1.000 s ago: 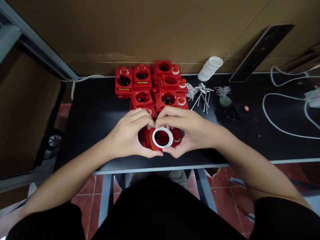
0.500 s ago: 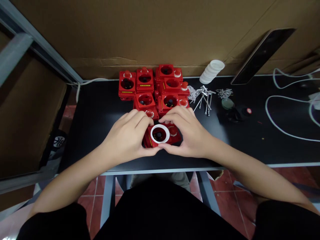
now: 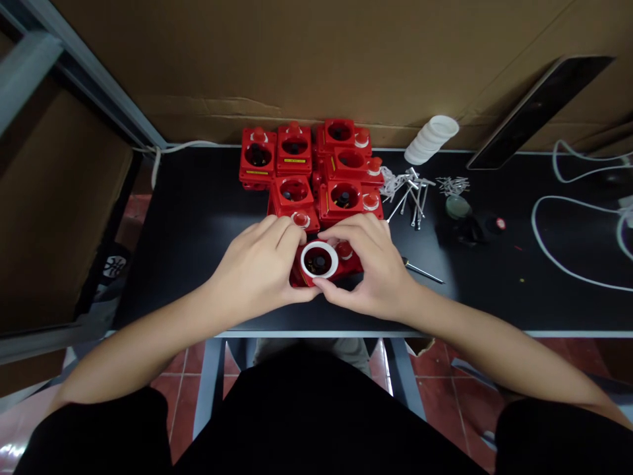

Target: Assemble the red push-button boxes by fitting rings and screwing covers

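Both of my hands are curled round a white ring (image 3: 319,244), which sits at the round opening of a red housing (image 3: 352,266) near the table's front edge. My left hand (image 3: 262,260) grips the ring's left side, its thumb tip at the near rim. From the other side my right hand (image 3: 373,267) holds it with thumb and bent fingers. Inside the ring a dark round part shows. A red knob (image 3: 345,250) on the housing is beside my right fingers, which partly cover the housing. Whether the ring is fully seated, I cannot tell.
Several red housings (image 3: 341,198) stand behind my hands. A stack of white rings (image 3: 430,140) leans right of them, near long silver bolts (image 3: 418,198) and small screws (image 3: 452,185). A screwdriver (image 3: 425,271) lies by my right wrist. White cable (image 3: 544,244) loops at the right.
The ring sits slightly higher in view, its rim looking wider and flatter. Both hands keep their hold. The view has shifted slightly, and the screwdriver now shows beside my right hand.
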`<state>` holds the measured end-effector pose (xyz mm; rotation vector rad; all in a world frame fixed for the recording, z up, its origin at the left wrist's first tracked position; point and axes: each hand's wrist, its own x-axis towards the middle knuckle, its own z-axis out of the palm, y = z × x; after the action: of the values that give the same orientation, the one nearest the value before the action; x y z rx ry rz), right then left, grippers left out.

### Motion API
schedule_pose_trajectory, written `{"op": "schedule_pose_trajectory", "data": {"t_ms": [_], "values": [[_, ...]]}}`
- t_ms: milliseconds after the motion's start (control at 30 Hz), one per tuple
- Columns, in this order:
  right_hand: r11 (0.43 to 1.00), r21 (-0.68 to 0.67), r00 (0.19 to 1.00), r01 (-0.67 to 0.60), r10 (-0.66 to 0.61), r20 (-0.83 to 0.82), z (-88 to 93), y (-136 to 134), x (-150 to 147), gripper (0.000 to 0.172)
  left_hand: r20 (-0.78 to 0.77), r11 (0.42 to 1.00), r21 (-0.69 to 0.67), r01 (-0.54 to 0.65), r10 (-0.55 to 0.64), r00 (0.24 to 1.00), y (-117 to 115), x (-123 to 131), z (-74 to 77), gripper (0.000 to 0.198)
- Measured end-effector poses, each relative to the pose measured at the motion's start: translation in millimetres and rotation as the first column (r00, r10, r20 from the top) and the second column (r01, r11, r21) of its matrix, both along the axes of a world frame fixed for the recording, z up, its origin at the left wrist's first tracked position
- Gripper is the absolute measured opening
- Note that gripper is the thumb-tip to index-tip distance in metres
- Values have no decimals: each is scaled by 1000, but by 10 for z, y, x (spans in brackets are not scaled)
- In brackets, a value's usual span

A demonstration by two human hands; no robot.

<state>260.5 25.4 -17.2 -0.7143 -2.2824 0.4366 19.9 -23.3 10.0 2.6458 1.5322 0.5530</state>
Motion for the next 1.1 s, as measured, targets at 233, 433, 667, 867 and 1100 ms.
{"op": "schedule_pose_trajectory", "data": {"t_ms": [233,433,667,867,1100], "values": [[999,-36,998,17,-19,-55,-63,27,-37,52,46,1000,-19,17,-16,999,16,-16,-17,38],[1000,-21,996,-15,13,-93,-46,80,-29,57,52,998,-62,0,4,999,22,-19,-17,39],[999,19,991,-51,53,-119,-41,109,-18,59,66,998,-62,15,-11,998,32,-28,-18,38],[989,15,986,-145,146,-77,-30,216,39,59,96,996,-86,36,-28,995,64,-54,-8,42],[945,-24,944,-325,323,-70,41,330,103,66,159,991,-127,32,-11,987,12,-3,60,47]]}}
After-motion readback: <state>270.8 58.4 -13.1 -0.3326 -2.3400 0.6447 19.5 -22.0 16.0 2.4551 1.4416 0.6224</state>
